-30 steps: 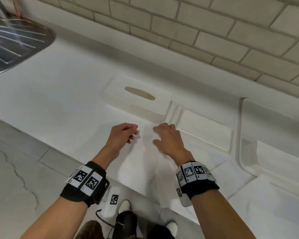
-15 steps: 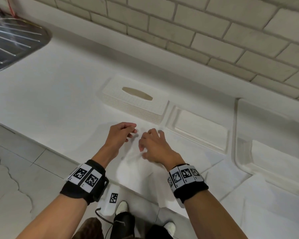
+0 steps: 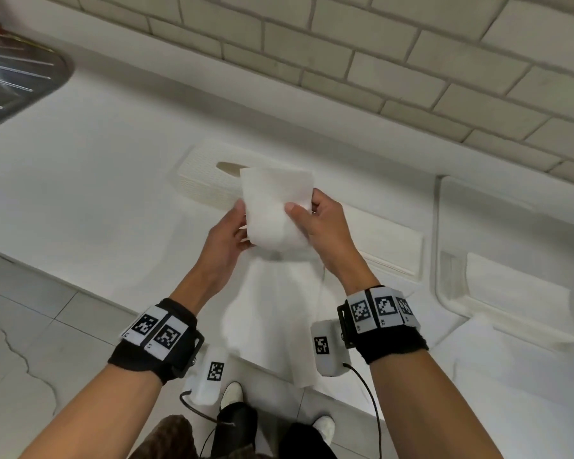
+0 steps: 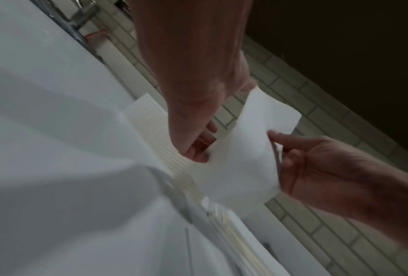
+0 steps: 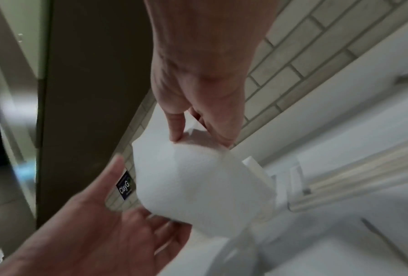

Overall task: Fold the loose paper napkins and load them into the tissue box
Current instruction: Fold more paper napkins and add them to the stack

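Observation:
A folded white napkin [image 3: 274, 207] is held up above the counter, in front of the white textured tissue box [image 3: 203, 180] with its oval slot. My left hand [image 3: 237, 223] holds the napkin's left edge, thumb in front and fingers curled behind [image 4: 198, 149]. My right hand [image 3: 304, 210] pinches the right side, thumb on the front face. The right wrist view shows the napkin [image 5: 198, 186] bowed between my right hand's fingertips [image 5: 177, 136] and the left hand's fingers [image 5: 165, 226] beneath it. A loose, unfolded napkin [image 3: 279, 313] lies on the counter under my wrists.
Right of the box is a shallow white tray [image 3: 415, 276] holding a flat stack of napkins. A larger white tray [image 3: 444, 293] sits further right. A metal sink drainer [image 3: 17, 81] is at the far left. The counter's front edge [image 3: 113, 293] runs below my wrists, and a tiled wall stands behind.
Both hands were low on the counter, working the napkin flat. They have now lifted the folded napkin up in front of the tissue box, one hand on each side.

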The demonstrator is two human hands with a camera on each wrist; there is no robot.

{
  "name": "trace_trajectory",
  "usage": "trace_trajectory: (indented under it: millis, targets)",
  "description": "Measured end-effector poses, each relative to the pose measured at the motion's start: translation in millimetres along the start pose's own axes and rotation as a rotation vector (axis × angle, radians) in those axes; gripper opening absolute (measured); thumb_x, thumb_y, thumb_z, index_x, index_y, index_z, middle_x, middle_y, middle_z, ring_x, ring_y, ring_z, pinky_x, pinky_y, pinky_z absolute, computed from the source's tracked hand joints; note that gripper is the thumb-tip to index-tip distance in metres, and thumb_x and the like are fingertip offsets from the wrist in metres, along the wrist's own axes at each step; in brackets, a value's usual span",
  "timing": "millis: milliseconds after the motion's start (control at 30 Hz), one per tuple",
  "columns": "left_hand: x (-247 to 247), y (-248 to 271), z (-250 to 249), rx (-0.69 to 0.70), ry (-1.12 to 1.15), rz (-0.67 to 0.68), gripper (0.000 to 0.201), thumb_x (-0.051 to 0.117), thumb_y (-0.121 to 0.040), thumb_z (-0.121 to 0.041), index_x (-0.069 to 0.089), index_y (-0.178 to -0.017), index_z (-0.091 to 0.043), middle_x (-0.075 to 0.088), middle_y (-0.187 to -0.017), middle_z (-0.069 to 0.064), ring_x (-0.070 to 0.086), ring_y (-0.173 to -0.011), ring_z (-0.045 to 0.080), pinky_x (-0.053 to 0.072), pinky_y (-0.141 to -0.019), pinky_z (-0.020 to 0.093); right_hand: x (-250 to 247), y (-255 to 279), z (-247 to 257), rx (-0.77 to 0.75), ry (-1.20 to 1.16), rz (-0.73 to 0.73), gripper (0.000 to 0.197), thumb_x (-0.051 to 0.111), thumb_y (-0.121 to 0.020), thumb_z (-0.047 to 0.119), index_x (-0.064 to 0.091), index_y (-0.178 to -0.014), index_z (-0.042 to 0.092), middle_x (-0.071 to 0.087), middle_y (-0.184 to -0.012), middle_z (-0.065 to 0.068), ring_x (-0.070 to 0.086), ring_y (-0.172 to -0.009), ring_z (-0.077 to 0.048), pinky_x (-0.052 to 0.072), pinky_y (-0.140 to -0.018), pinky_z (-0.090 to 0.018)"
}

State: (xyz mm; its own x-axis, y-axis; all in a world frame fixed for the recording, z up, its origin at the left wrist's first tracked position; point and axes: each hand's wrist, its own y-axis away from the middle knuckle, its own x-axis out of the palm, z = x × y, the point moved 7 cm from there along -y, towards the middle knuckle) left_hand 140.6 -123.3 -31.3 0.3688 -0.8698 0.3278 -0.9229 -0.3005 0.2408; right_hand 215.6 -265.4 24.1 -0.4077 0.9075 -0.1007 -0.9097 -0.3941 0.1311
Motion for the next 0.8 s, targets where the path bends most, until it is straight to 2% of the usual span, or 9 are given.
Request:
trace_trajectory:
  millis: [67,167,267,367,433,500,600,733,800]
  targets:
    - [18.3,2.1,-4.1,-0.012,-0.092,0.031,0.04,0.065,-0.087,-0.042,0.066,-0.119,-0.017,0.071,-0.118,0.005,0.068,-0.109,0.023,0.055,-0.092,0.038,-1.5,0.9,-11.2,0.072,-0.027,0.016,0.022,0.066,-0.09,0.016,0.066,-0.11,0.008,0.074,-0.103,-0.012,0.071,-0.092,-0.027,0.057,-0.081,-0.039]
    - [17.4,-2.4,-12.5,0.005,-0.3,-0.159,0.009,0.075,-0.081,-0.019,0.073,-0.09,-0.016,0.075,-0.089,0.0,0.073,-0.082,0.018,0.056,-0.075,0.035,-8.8,1.9,-33.3,0.128,0.039,-0.009,0.015,0.062,-0.093,0.024,0.067,-0.085,0.012,0.07,-0.085,-0.011,0.066,-0.079,-0.024,0.054,-0.073,-0.04]
    - [0.1,-6.2,-10.9,-0.035,-0.422,-0.271,0.013,0.08,-0.071,-0.025,0.072,-0.079,-0.018,0.074,-0.085,0.001,0.071,-0.08,0.023,0.057,-0.077,0.039,-20.5,1.6,-63.3,0.115,0.386,0.001,0.019,0.062,-0.092,0.021,0.069,-0.108,0.014,0.066,-0.1,0.001,0.062,-0.096,-0.016,0.05,-0.082,-0.025]
    - [-19.1,-2.5,-6.3,-0.092,-0.514,-0.345,0.022,0.077,-0.058,-0.04,0.071,-0.07,-0.022,0.075,-0.083,0.001,0.07,-0.082,0.029,0.053,-0.09,0.05,-14.6,7.0,-99.7,0.152,0.888,0.222,0.058,0.073,-0.08,0.023,0.054,-0.134,0.021,0.055,-0.128,-0.001,0.046,-0.125,-0.021,0.039,-0.103,-0.035]
    - [-23.8,1.8,-7.1,-0.096,-0.57,-0.379,0.018,0.077,-0.065,-0.039,0.067,-0.067,-0.023,0.071,-0.079,-0.002,0.065,-0.076,0.021,0.047,-0.093,0.041,-12.0,9.7,-108.6,0.141,1.103,0.276,0.066,0.075,-0.076,0.028,0.049,-0.137,0.026,0.049,-0.132,0.0,0.037,-0.127,-0.024,0.031,-0.101,-0.038]
    - [-21.6,4.9,-9.0,-0.085,-0.585,-0.368,0.013,0.076,-0.074,-0.031,0.067,-0.071,-0.022,0.07,-0.079,-0.001,0.062,-0.073,0.016,0.047,-0.085,0.035,-11.6,9.1,-106.2,0.111,1.173,0.261,0.058,0.076,-0.075,0.03,0.055,-0.129,0.025,0.05,-0.127,0.0,0.036,-0.125,-0.025,0.029,-0.099,-0.038]
    - [-13.4,6.7,-8.9,-0.068,-0.429,-0.3,0.008,0.071,-0.083,-0.017,0.069,-0.089,-0.012,0.07,-0.09,0.006,0.066,-0.08,0.023,0.052,-0.07,0.03,-10.8,8.8,-103.0,0.096,1.202,0.264,0.042,0.075,-0.076,0.029,0.061,-0.116,0.022,0.05,-0.124,0.0,0.037,-0.122,-0.025,0.029,-0.097,-0.038]
    - [-12.6,7.5,-4.1,-0.091,-0.311,-0.259,0.012,0.061,-0.091,-0.014,0.066,-0.101,-0.015,0.07,-0.095,0.002,0.066,-0.085,0.022,0.051,-0.071,0.031,-14.9,11.2,-96.6,0.102,1.045,0.235,0.028,0.065,-0.081,0.013,0.052,-0.104,0.024,0.062,-0.117,0.001,0.053,-0.112,-0.023,0.027,-0.091,-0.036]
    - [-16.8,7.9,-6.4,-0.053,-0.298,-0.276,0.015,0.061,-0.09,-0.012,0.065,-0.105,-0.014,0.07,-0.098,0.002,0.066,-0.086,0.02,0.051,-0.073,0.031,-17.1,12.2,-86.3,0.096,0.974,0.218,0.034,0.066,-0.08,0.013,0.052,-0.107,0.027,0.064,-0.12,0.003,0.055,-0.114,-0.02,0.026,-0.104,-0.041]
